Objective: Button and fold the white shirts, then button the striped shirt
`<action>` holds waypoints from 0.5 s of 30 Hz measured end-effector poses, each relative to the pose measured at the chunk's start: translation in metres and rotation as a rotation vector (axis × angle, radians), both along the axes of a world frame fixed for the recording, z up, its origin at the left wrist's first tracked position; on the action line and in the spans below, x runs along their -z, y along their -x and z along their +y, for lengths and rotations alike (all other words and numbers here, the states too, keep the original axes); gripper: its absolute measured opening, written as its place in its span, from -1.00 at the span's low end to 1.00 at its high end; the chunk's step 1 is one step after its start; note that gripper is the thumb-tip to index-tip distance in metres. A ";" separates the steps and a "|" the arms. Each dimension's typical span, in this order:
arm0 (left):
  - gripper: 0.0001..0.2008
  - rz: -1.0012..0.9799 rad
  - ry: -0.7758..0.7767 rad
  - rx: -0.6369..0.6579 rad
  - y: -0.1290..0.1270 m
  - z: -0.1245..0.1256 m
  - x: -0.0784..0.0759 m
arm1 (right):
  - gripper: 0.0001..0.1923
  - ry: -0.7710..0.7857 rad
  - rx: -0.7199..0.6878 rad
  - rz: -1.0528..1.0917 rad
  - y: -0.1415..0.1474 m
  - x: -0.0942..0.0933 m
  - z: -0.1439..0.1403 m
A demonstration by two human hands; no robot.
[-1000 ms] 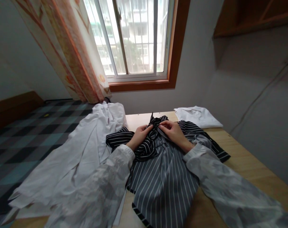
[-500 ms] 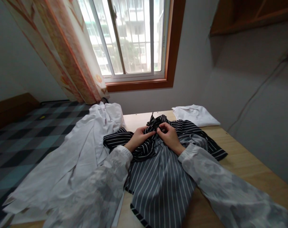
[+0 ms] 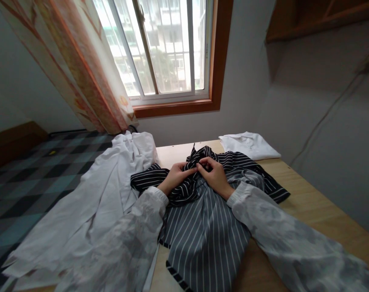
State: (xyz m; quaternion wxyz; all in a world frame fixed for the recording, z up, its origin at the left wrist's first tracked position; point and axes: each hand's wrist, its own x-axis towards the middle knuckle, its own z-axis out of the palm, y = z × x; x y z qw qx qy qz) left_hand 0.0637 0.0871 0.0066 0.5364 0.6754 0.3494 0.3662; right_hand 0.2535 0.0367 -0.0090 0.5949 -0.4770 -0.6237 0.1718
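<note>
A black shirt with white stripes (image 3: 208, 235) lies rumpled on the wooden table, its greyer inner side showing toward me. At its bunched upper part, near the collar, my left hand (image 3: 177, 177) pinches the cloth between thumb and fingers. My right hand (image 3: 213, 173) grips the same spot from the other side, thumb and forefinger closed. The two sets of fingertips almost meet. Any button or small part between them is too small to make out. One striped sleeve spreads to the right and another stretch of striped cloth lies left of my left wrist.
White shirts (image 3: 102, 186) lie loosely along the table's left side, beside a bed with a checked cover (image 3: 23, 194). A folded white shirt (image 3: 249, 146) rests at the table's (image 3: 318, 207) back right. Behind are a window (image 3: 169, 52) and a curtain (image 3: 81, 73).
The view has shifted slightly, so everything sits a little further left. Both hands stay at the same place on the striped shirt, with only a slight shift of the right fingers.
</note>
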 end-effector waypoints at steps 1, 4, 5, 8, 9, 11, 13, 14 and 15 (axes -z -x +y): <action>-0.54 -0.016 0.015 -0.006 0.000 0.000 0.000 | -0.82 -0.002 -0.010 0.005 0.001 -0.001 -0.001; -0.52 -0.066 0.057 -0.034 0.000 0.002 0.001 | -0.83 -0.007 -0.028 0.012 0.001 0.000 -0.001; -0.51 -0.083 0.070 -0.046 0.000 0.002 0.001 | -0.84 -0.014 -0.035 0.006 0.001 0.000 0.000; -0.50 -0.123 0.095 -0.075 0.000 0.003 0.001 | -0.87 -0.049 -0.056 -0.022 0.001 0.000 -0.001; -0.50 -0.133 0.098 -0.080 0.000 0.003 0.002 | -0.89 -0.060 -0.062 -0.030 0.001 0.000 -0.001; -0.50 -0.151 0.105 -0.080 0.000 0.003 0.002 | -0.90 -0.078 -0.066 -0.047 0.001 -0.001 -0.003; -0.50 -0.161 0.106 -0.075 0.000 0.003 0.003 | -0.89 -0.095 -0.065 -0.060 0.001 -0.002 -0.004; -0.50 -0.162 0.101 -0.073 0.000 0.003 0.004 | -0.87 -0.103 -0.067 -0.062 0.000 -0.003 -0.004; -0.50 -0.161 0.092 -0.074 0.000 0.004 0.004 | -0.85 -0.110 -0.072 -0.062 0.000 -0.003 -0.004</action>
